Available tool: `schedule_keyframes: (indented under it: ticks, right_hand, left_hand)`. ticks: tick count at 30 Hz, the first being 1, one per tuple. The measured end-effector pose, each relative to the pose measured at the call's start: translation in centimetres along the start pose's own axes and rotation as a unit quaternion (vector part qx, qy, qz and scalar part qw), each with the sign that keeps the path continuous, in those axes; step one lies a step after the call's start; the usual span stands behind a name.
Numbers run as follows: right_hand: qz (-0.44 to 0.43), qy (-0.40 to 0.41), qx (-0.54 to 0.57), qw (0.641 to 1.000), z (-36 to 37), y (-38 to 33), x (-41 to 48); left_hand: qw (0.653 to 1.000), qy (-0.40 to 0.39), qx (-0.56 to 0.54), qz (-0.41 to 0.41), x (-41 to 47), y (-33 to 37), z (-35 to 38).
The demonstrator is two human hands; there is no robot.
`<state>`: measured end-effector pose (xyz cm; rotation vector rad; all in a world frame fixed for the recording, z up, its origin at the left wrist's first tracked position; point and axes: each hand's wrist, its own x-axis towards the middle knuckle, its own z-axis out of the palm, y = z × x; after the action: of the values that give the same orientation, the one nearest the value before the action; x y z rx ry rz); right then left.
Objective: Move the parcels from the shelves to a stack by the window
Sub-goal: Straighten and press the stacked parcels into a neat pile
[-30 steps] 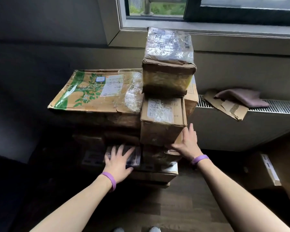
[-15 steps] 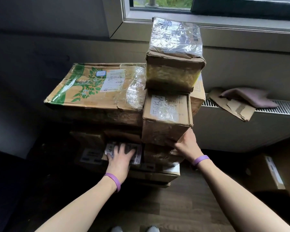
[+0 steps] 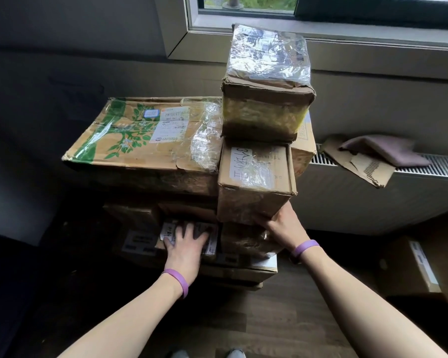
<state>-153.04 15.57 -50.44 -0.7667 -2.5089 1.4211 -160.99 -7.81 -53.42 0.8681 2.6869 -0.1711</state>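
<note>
Several cardboard parcels are stacked under the window. A tape-wrapped box (image 3: 267, 81) tops the stack, on a plain box with handwriting (image 3: 256, 177). A wide box printed with green leaves (image 3: 140, 146) lies to the left. My left hand (image 3: 185, 244) presses flat, fingers spread, on a low parcel with a white label (image 3: 166, 232). My right hand (image 3: 282, 223) touches the lower right corner of the handwritten box, with its fingers along the bottom edge. Below it sit a small crumpled parcel (image 3: 243, 241) and a flat bottom box (image 3: 243, 272).
A white radiator (image 3: 373, 200) runs along the wall to the right, with a torn cardboard scrap (image 3: 360, 167) and a folded purple cloth (image 3: 383, 148) on it. Another box (image 3: 411, 267) stands on the wooden floor (image 3: 269, 319) at the right. The window sill (image 3: 347, 38) is above the stack.
My left hand slid forward onto the labelled low parcel. My right hand moved from the side of the handwritten box down to its lower right corner. The view shifted closer.
</note>
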Motion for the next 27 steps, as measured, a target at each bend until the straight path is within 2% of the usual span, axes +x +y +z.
schedule_keyframes:
  ticks: [5,7,9,12,15,17,19,21,23,27]
  right_hand:
    - [-0.004,0.02,-0.067,0.998,-0.1,-0.5,-0.1]
    - [-0.006,0.027,-0.07,0.997,-0.2,-0.9,-0.3]
    - [-0.001,0.033,-0.065,0.997,-0.3,-1.3,-0.7]
    - [0.02,0.036,-0.058,0.997,-0.4,-2.1,-1.2]
    - [0.025,0.02,-0.056,0.998,-0.7,-3.0,-1.3]
    - [0.03,0.003,-0.031,0.999,-0.8,-3.3,-1.3]
    - [0.055,-0.009,-0.031,0.998,-1.0,-3.3,-1.5]
    - [0.071,-0.02,-0.055,0.996,-1.1,-3.3,-1.4]
    - [0.072,-0.026,-0.087,0.993,-1.0,-3.2,-1.4]
    - [0.07,-0.009,-0.121,0.99,-0.6,-3.2,-1.2]
  left_hand:
    - [0.999,-0.034,-0.038,0.019,-0.2,-0.6,-0.6]
    - [0.996,-0.003,-0.077,0.041,-0.7,-1.1,-1.2]
    - [0.977,0.115,-0.161,0.08,-1.4,-1.8,-2.3]
    - [0.91,0.335,-0.212,0.125,-1.2,-2.8,-4.5]
    - [0.871,0.441,-0.195,0.097,0.1,-3.3,-8.0]
    - [0.886,0.427,-0.169,0.062,1.2,-3.2,-10.4]
    - [0.939,0.325,-0.113,0.028,2.2,-3.1,-12.4]
    - [0.967,0.24,-0.081,0.009,3.3,-3.1,-13.6]
    - [0.976,0.203,-0.078,0.011,3.9,-2.9,-13.7]
    - [0.976,0.208,-0.067,0.011,4.2,-2.6,-13.7]
